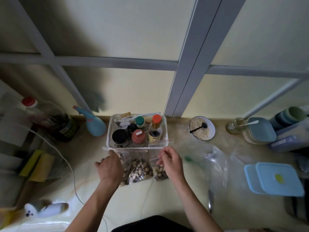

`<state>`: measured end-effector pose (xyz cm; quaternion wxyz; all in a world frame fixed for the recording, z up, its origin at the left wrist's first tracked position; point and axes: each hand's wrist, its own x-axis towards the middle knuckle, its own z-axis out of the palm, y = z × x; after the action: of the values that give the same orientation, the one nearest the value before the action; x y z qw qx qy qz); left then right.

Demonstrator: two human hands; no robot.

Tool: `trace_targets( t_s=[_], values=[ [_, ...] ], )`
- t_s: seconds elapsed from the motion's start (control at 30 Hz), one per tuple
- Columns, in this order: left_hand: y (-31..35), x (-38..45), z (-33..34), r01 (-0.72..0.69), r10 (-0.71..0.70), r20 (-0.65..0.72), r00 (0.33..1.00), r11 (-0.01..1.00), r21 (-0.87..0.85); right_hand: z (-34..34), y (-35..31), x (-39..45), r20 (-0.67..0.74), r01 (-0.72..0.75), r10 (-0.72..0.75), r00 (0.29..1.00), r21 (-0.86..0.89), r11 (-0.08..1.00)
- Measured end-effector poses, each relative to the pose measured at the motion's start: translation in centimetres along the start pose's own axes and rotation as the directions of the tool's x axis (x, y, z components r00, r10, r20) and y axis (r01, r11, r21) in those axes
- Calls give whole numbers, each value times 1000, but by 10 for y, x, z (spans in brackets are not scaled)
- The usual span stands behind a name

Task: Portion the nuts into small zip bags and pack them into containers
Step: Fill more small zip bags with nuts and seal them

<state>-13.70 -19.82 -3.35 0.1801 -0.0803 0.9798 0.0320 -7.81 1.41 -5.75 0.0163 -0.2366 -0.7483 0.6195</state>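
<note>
Three small clear zip bags of mixed nuts stand side by side on the counter in front of the white basket. My left hand (109, 166) grips the top of the left bag (125, 164). The middle bag (140, 169) stands between my hands, untouched. My right hand (170, 162) pinches the open top edge of the right bag (158, 173), fingers curled. Two light blue lidded containers (275, 178) lie stacked at the right. A white bowl of pale nuts (202, 130) with a black spoon sits behind, to the right.
A white basket (110, 131) of jars and bottles stands just behind the bags. A blue spray bottle (94, 124) and oil bottle (55, 121) are at left. Loose clear plastic bags (215, 163) lie right of my hand. Stacked plates (260, 131) and a glass jar (235, 126) sit far right.
</note>
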Motion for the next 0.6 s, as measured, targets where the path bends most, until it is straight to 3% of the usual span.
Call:
trace_targets(
  t_s=[0.07, 0.17, 0.3, 0.37, 0.47, 0.6],
  values=[
    [1, -3, -12, -24, 15, 129, 992, 998, 66, 5, 6, -6, 97, -97, 102, 990, -54, 994],
    [3, -12, -26, -78, 56, 187, 981, 990, 115, 12, 14, -14, 119, -82, 101, 988, -157, 984],
    [10, -29, -38, -238, 191, 265, 945, 958, 157, 5, 3, -21, 141, -62, 74, 987, -90, 994],
    [15, -37, -46, -332, 279, 294, 914, 932, 147, 1, -10, -26, 222, -18, 24, 975, -31, 999],
    [25, -47, -55, -414, 387, 291, 875, 909, 35, -7, -19, -32, 376, -3, -28, 926, 81, 997],
    [43, -60, -65, -474, 488, 155, 859, 872, -121, -25, -10, -40, 466, -94, 21, 885, 134, 987]
  ],
)
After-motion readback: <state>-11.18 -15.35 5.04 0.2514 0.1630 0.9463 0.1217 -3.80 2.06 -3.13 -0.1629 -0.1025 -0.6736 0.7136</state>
